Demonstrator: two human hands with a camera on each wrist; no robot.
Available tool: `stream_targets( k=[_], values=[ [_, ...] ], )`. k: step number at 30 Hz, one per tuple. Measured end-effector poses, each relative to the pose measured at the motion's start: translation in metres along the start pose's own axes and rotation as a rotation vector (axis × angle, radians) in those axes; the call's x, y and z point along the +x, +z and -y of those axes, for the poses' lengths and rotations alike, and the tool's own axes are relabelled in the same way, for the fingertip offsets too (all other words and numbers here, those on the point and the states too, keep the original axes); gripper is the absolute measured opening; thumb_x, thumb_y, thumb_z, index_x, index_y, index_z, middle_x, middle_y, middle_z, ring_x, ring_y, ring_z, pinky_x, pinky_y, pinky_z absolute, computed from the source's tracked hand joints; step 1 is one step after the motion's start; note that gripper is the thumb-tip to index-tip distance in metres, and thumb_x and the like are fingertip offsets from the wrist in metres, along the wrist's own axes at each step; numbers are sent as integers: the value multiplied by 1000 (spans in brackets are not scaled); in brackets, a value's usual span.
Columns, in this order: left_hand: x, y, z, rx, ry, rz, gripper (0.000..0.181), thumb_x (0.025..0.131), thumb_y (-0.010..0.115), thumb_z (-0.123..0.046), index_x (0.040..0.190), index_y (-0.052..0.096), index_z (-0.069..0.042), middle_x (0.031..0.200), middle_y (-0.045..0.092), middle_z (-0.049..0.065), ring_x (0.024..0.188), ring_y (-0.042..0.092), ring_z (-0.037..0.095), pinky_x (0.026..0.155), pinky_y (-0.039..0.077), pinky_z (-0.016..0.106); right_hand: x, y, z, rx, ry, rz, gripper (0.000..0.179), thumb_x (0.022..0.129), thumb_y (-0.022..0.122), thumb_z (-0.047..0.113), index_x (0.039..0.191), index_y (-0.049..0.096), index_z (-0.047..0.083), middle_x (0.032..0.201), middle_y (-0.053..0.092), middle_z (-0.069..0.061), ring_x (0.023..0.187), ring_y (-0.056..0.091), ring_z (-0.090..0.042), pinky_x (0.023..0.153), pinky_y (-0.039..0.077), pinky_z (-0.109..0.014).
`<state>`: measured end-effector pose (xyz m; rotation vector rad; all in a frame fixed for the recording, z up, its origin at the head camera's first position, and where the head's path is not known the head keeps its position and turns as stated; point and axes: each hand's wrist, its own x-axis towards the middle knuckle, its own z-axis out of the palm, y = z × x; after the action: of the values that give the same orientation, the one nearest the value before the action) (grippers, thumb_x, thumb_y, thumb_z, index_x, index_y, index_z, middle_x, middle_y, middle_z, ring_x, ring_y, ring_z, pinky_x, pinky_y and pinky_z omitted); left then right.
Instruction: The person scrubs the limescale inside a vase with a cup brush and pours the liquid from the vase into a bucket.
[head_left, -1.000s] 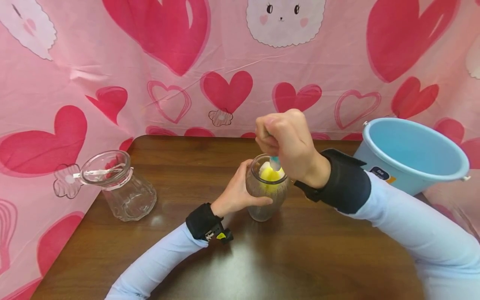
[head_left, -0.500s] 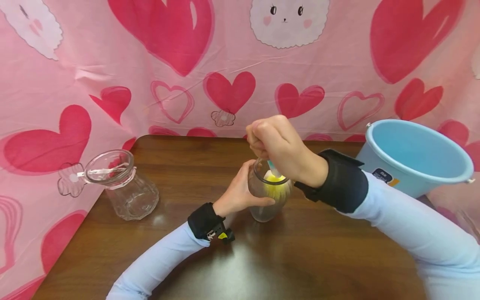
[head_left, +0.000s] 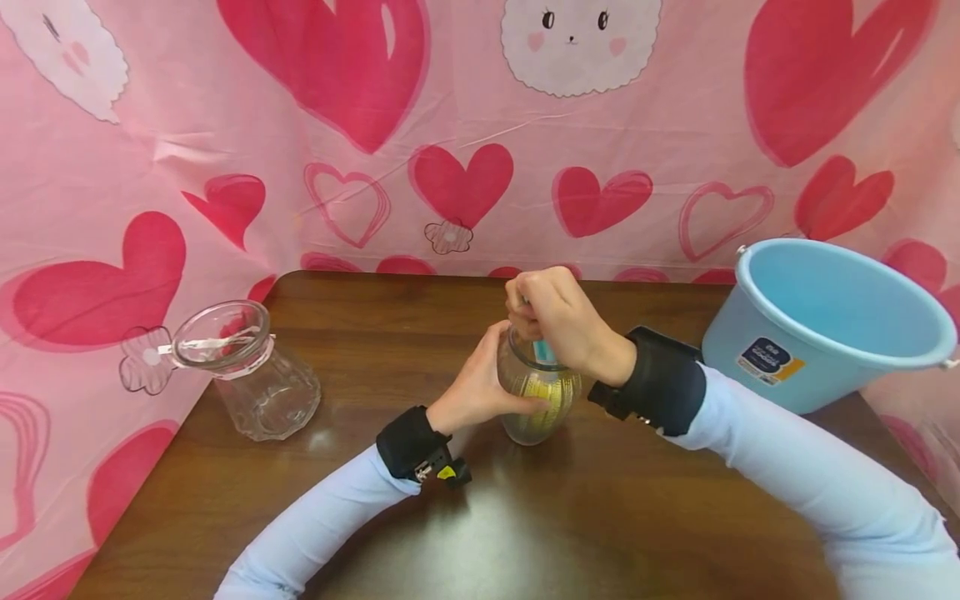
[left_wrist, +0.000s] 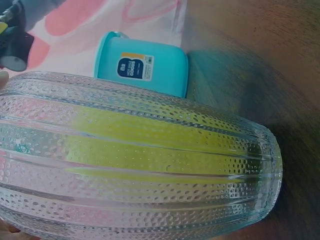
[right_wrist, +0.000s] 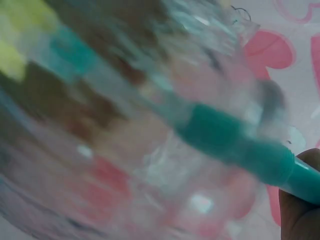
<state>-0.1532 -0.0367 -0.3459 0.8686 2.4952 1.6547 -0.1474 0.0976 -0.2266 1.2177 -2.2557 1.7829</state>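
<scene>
My left hand [head_left: 476,392] grips the side of a ribbed, dotted glass jar [head_left: 527,427] that stands upright on the table. From above, my right hand [head_left: 566,327] holds the teal handle of a sponge bottle brush [right_wrist: 215,132] at the jar's mouth. Its yellow sponge head [left_wrist: 160,145] shows through the glass in the left wrist view, down inside the jar. The upper end of the handle is hidden within my right fist. The right wrist view is blurred, with the brush shaft running into the jar.
At the left of the table stands a second glass jar [head_left: 266,400] with a clip band and a flower-shaped tag round its neck. A light blue bucket [head_left: 817,367] is at the right. A pink heart-patterned cloth [head_left: 360,100] hangs behind the brown table [head_left: 570,517].
My right hand has moved down, and the brush's sponge head has sunk from the jar's mouth deeper into the jar. My left hand keeps its grip in place.
</scene>
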Motion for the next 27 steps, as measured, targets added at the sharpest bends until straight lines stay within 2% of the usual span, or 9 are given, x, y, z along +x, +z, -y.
stream_targets(
  k=[5,9,16,23,27],
  values=[
    [1,1,-1,1,2,3,96,62,84,-17,134,23,-7,131,37,8,117,39,19,98,35,37,-4,-1,-8,3,-8,-11,39,91,24,18,53,25,4,48,22,-6,41,20,-17,40,22,-29],
    [0,0,-1,-5,7,-14,96,60,85,-16,133,24,-7,129,39,8,116,40,19,98,36,36,-1,-1,-5,31,-8,-20,39,90,26,17,54,25,4,47,22,-5,40,19,-16,39,21,-28],
    [-1,0,-1,-1,1,-23,95,59,85,-16,133,25,-7,128,40,8,115,42,18,96,36,36,13,-7,19,68,-1,-45,38,89,24,13,53,23,2,47,19,-6,40,17,-18,38,17,-29],
    [-1,1,0,5,-2,-28,94,59,86,-17,131,27,-5,128,41,9,119,41,18,99,35,37,26,-17,48,181,-24,-84,34,85,22,6,52,21,4,45,18,-4,37,14,-17,35,14,-30],
    [-1,1,0,-6,-12,-18,93,60,85,-17,131,27,-4,129,40,9,120,40,18,100,35,37,31,-24,53,234,23,-108,32,83,20,6,52,20,7,45,17,-2,38,12,-16,35,11,-30]
  ],
)
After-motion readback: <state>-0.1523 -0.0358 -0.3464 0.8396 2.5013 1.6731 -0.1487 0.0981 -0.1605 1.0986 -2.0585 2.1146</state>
